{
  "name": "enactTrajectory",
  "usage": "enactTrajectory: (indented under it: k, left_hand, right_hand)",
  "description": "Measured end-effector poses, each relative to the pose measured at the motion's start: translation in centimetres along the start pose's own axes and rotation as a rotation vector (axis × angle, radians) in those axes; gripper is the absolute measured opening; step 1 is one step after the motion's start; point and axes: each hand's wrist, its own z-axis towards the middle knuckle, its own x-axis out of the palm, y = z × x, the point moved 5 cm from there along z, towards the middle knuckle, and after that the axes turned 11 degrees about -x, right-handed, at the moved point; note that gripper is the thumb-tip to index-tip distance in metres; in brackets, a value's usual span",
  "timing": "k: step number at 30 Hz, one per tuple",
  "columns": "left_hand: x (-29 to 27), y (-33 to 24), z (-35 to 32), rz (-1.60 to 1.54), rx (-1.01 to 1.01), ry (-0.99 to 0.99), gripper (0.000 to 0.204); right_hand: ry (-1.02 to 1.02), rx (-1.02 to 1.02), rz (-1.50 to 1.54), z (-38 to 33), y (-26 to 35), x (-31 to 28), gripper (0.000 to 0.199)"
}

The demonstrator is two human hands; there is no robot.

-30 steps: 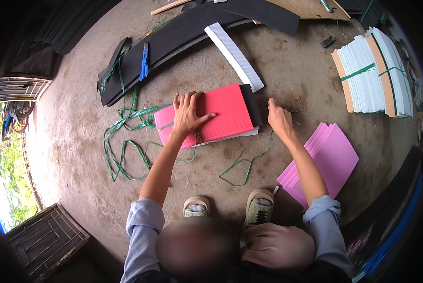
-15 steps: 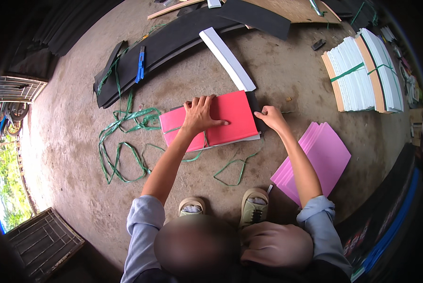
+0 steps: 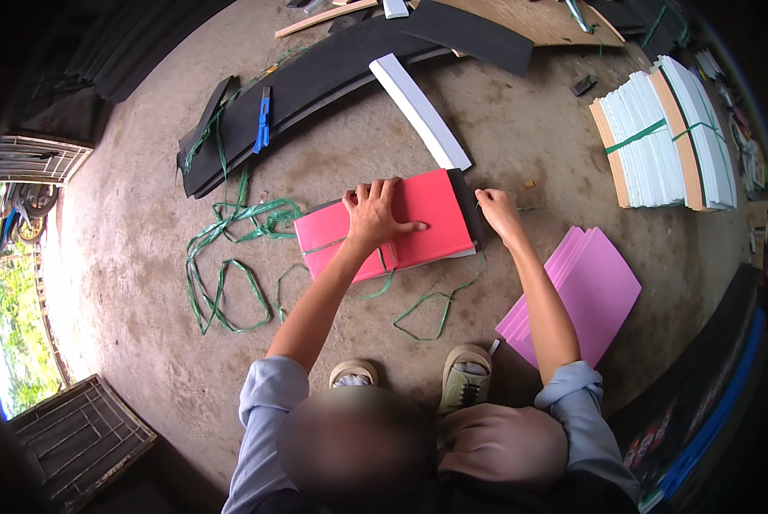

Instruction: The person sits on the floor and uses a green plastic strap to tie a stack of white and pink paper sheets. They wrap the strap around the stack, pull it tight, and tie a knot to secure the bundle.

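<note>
Since the earlier frame the left hand point(image 3: 374, 214) has spread flat on the red sheet stack point(image 3: 401, 224), whose long axis runs left–right on the concrete floor point(image 3: 144, 257), while the right hand point(image 3: 497, 210), loosely curled and empty, touches its right end

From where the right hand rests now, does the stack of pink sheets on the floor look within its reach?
Probably yes. The right hand rests at the right edge of the red stack, and the pink sheets lie just beside that forearm with only bare floor between. Nothing blocks a sideways move.
</note>
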Motion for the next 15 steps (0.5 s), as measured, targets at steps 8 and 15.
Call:
enactTrajectory:
  k: [8, 15]
  left_hand:
    - [0.6, -0.4, 0.4, -0.007, -0.043, 0.026, 0.099]
    - [-2.5, 3.3, -1.1, -0.555, 0.094, -0.187, 0.052]
  right_hand:
    - [-0.015, -0.234, -0.641, -1.8, 4.7, 4.8, 0.021]
    - [0.131, -0.291, -0.368, -3.2, 6.4, 4.1, 0.019]
